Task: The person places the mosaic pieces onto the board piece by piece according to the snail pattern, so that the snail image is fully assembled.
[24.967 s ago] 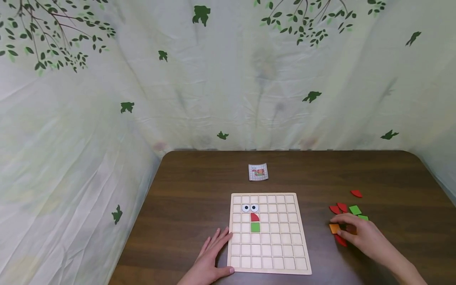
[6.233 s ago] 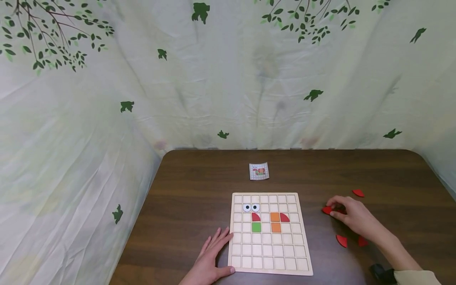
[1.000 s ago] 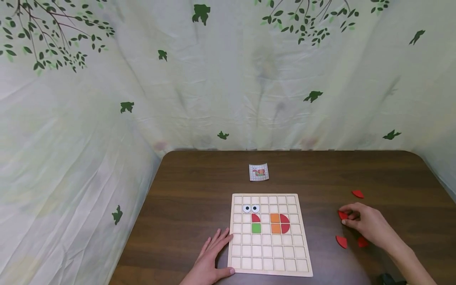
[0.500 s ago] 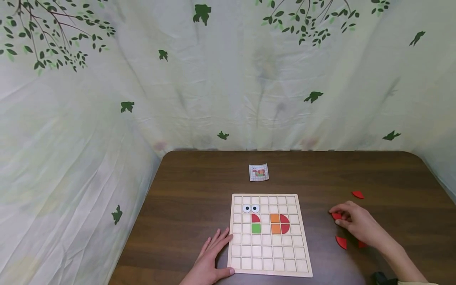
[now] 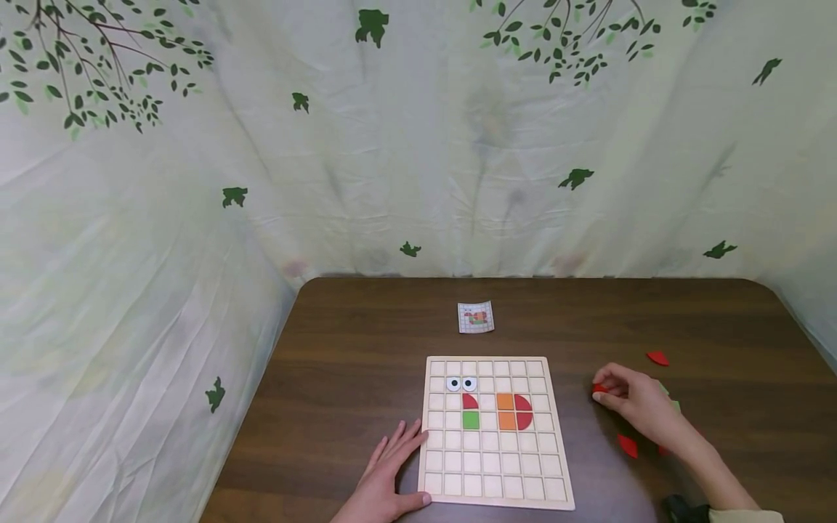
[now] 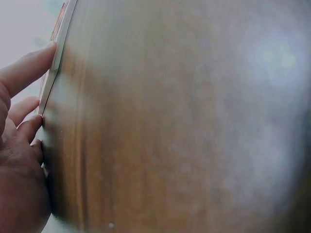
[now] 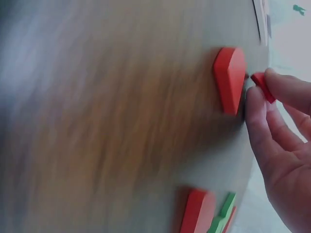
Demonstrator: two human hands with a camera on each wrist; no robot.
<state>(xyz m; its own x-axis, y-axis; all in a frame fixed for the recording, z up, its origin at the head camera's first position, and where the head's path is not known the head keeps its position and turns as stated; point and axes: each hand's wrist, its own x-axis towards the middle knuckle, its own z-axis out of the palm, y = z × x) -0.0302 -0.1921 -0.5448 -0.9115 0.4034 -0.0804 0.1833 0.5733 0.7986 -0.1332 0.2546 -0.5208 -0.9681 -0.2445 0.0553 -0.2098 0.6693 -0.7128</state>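
Note:
My right hand [image 5: 639, 407] pinches a red quarter-circle tile [image 7: 263, 87] between thumb and fingers, to the right of the pale gridded board [image 5: 493, 465]. On the board, two eye tiles [image 5: 461, 383] sit above a red quarter-circle [image 5: 469, 401] and a green square [image 5: 471, 420]. Farther right in the grid, two orange squares [image 5: 506, 411] stand one above the other, with two red quarter-circles [image 5: 523, 412] forming a half disc against them. My left hand [image 5: 386, 472] rests at the board's left edge, fingers spread and thumb at the near corner.
Loose red tiles [image 5: 628, 445] lie on the brown table [image 5: 366, 327] near the right hand, another red tile [image 5: 657, 358] farther back. Green tiles [image 5: 676, 405] are partly hidden behind that hand. A small picture card [image 5: 476, 327] lies beyond the board.
Since 25 seconds ago, two orange squares and two red quarter-circles have come onto the board. Over the last second my right hand has moved left with the red tile. The left hand stays put.

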